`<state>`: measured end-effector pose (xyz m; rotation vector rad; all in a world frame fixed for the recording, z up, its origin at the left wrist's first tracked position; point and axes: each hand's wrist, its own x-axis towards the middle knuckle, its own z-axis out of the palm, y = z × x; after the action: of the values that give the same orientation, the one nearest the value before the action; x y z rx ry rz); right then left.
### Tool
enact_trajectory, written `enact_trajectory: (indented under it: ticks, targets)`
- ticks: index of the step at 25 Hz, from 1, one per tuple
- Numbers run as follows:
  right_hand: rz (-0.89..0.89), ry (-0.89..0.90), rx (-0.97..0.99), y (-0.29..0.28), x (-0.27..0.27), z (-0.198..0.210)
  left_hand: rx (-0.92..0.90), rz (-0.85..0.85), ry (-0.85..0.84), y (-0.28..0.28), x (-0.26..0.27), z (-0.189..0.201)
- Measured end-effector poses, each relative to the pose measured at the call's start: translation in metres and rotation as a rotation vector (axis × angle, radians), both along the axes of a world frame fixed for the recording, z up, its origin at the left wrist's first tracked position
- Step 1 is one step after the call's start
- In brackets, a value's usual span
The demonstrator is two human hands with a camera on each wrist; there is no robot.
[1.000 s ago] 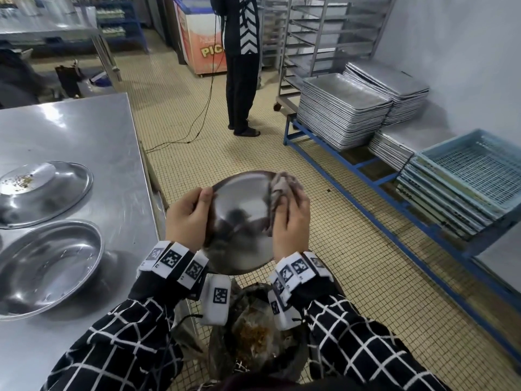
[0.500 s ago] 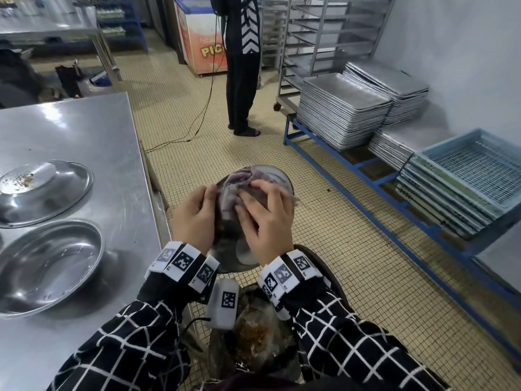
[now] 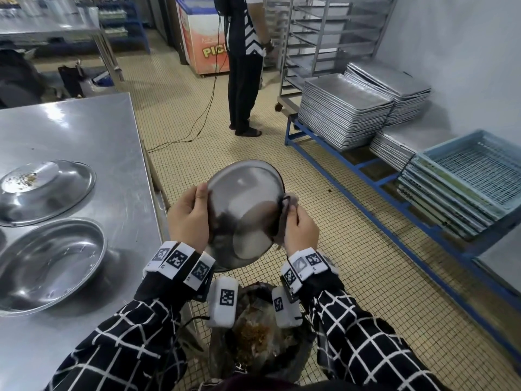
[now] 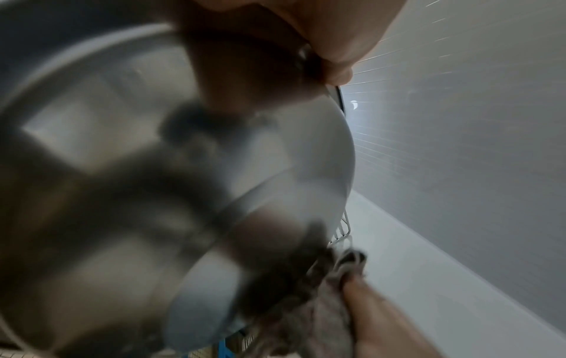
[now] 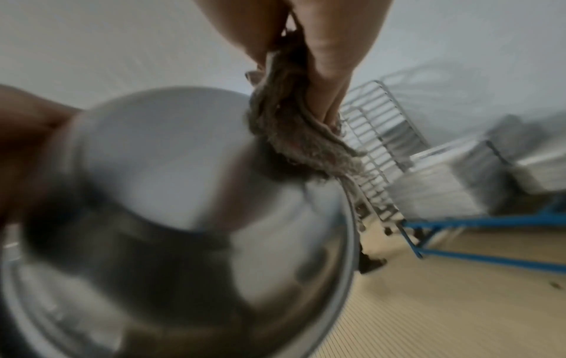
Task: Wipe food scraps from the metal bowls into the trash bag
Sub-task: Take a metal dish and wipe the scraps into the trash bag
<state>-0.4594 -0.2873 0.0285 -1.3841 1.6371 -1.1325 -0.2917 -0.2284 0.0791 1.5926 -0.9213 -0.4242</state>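
A shiny metal bowl point(image 3: 245, 210) is tilted toward me above the trash bag point(image 3: 259, 334), which holds brown food scraps. My left hand point(image 3: 189, 218) grips the bowl's left rim point(image 4: 337, 101), thumb inside. My right hand point(image 3: 300, 230) pinches a grey rag point(image 3: 287, 204) against the bowl's right rim; the rag point(image 5: 294, 135) hangs bunched from the fingers over the edge of the bowl point(image 5: 183, 206). The bowl's inside looks clean, though both wrist views are blurred.
On the steel table point(image 3: 93, 131) at my left sit an overturned bowl with crumbs on it point(image 3: 42, 190) and an upright empty bowl point(image 3: 48, 263). A person point(image 3: 245, 66) stands ahead. Stacked trays point(image 3: 344, 108) and blue crates point(image 3: 465, 179) fill a low rack on the right.
My right hand swept the rag from the bowl's middle out to its right rim. The bowl's inside now faces me uncovered.
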Motion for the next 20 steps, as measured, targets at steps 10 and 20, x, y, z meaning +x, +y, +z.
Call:
enact_trajectory:
  ticks: [10,20]
  targets:
    - [0.155,0.442,-0.534,0.014,0.044,0.036,-0.01,-0.08,-0.022,-0.002,-0.009,0.002]
    - [-0.021,-0.689,0.568,0.0,-0.019,0.041,-0.016,-0.048,0.178,0.003,0.008,-0.019]
